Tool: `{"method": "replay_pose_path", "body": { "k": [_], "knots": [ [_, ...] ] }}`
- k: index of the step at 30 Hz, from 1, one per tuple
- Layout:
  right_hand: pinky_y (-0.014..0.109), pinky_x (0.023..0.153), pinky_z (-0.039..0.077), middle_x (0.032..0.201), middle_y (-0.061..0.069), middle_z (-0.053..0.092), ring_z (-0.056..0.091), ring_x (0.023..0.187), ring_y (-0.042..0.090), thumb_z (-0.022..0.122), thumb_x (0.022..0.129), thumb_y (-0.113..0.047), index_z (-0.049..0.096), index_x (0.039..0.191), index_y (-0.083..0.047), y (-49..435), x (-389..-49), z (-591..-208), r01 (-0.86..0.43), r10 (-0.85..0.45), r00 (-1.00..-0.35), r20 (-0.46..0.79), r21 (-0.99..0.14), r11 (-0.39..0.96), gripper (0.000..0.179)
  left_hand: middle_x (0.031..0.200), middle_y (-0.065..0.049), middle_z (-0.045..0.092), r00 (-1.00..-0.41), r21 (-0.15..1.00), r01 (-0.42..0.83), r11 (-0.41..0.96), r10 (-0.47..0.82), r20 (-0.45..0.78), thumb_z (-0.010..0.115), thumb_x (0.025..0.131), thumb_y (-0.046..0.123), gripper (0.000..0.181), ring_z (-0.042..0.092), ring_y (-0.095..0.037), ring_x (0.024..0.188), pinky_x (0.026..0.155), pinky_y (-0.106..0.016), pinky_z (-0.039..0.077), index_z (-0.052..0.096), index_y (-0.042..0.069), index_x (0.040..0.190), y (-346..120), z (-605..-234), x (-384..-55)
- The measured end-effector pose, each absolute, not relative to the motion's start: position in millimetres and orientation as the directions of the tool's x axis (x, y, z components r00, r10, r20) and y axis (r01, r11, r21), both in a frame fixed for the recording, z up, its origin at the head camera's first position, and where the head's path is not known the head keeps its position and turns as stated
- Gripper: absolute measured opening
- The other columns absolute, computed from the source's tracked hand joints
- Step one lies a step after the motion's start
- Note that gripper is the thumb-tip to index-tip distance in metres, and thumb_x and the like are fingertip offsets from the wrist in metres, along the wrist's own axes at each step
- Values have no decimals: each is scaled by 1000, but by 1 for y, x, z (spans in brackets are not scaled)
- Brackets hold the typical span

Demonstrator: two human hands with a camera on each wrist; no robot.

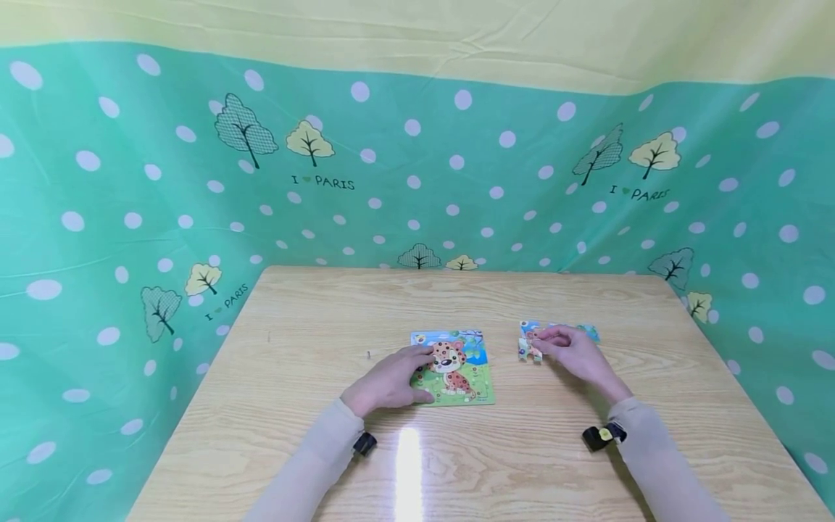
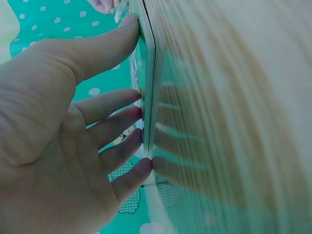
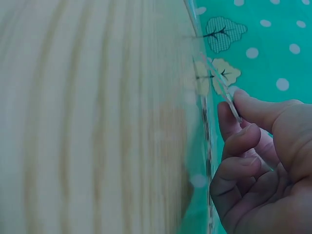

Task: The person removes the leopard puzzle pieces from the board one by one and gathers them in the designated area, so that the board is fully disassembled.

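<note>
A square jigsaw puzzle (image 1: 481, 377) with a spotted leopard cub on grass under a blue sky lies on the table. My left hand (image 1: 390, 378) rests on its left side. In the left wrist view, the thumb and fairly straight fingertips touch the edge of the puzzle's thin board (image 2: 150, 58). To the right, my right hand (image 1: 577, 355) pinches a small puzzle piece (image 1: 524, 351). The right wrist view shows this piece (image 3: 233, 108) edge-on and tilted between thumb and forefinger. Beneath and behind that hand lie other colourful puzzle parts (image 1: 590, 332), partly hidden.
The wooden table (image 1: 326, 304) ends at a green dotted curtain (image 1: 450, 188) along its back and sides. A tiny dark bit (image 1: 368, 355) lies left of the puzzle. Both wrists wear black straps (image 1: 595, 438).
</note>
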State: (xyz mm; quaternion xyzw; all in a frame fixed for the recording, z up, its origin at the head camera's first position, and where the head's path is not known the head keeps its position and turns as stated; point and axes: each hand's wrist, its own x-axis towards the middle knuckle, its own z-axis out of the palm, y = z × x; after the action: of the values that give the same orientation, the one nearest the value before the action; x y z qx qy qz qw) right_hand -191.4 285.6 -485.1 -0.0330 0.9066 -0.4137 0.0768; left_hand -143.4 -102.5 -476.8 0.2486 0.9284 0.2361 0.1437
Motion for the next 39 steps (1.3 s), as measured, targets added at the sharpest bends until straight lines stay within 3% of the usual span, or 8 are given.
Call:
{"method": "replay_pose_path", "body": {
  "k": [9, 15, 23, 32, 39],
  "knots": [
    [32, 92, 54, 115, 14, 79, 72, 104, 22, 76, 100, -39, 77, 120, -5, 292, -194, -486, -15, -113, -989, -94, -701, 713, 40, 171, -11, 40, -835, 519, 388, 761, 530, -152, 84, 90, 38, 79, 35, -36, 160, 132, -57, 30, 53, 8, 156, -102, -474, -143],
    [36, 93, 55, 122, 17, 76, 71, 108, 27, 77, 99, -36, 78, 118, -6, 291, -194, -487, -36, -130, -988, -86, -684, 728, 35, 171, -11, 40, -834, 517, 392, 761, 531, -149, 84, 90, 38, 79, 35, -36, 160, 132, -57, 30, 53, 8, 156, -102, -473, -142],
    [48, 94, 58, 117, 14, 77, 71, 107, 29, 76, 100, -34, 79, 117, -8, 289, -195, -489, -60, -143, -987, -79, -639, 767, 31, 172, -11, 39, -830, 525, 396, 753, 538, -147, 84, 91, 37, 78, 34, -36, 160, 132, -59, 29, 53, 7, 156, -102, -472, -142],
    [36, 87, 56, 109, 8, 78, 70, 101, 24, 76, 100, -32, 80, 113, -12, 292, -197, -493, -49, -137, -987, -90, -633, 772, 25, 172, -11, 40, -833, 528, 385, 757, 531, -154, 85, 90, 37, 78, 35, -36, 160, 132, -58, 29, 54, 8, 155, -102, -473, -142],
    [34, 84, 57, 114, 13, 78, 70, 106, 29, 76, 100, -35, 80, 116, -9, 287, -197, -488, -61, -144, -987, -78, -640, 766, 31, 172, -9, 39, -835, 517, 383, 765, 526, -160, 84, 90, 39, 79, 34, -34, 161, 132, -58, 29, 54, 9, 156, -102, -475, -143]
  ]
}}
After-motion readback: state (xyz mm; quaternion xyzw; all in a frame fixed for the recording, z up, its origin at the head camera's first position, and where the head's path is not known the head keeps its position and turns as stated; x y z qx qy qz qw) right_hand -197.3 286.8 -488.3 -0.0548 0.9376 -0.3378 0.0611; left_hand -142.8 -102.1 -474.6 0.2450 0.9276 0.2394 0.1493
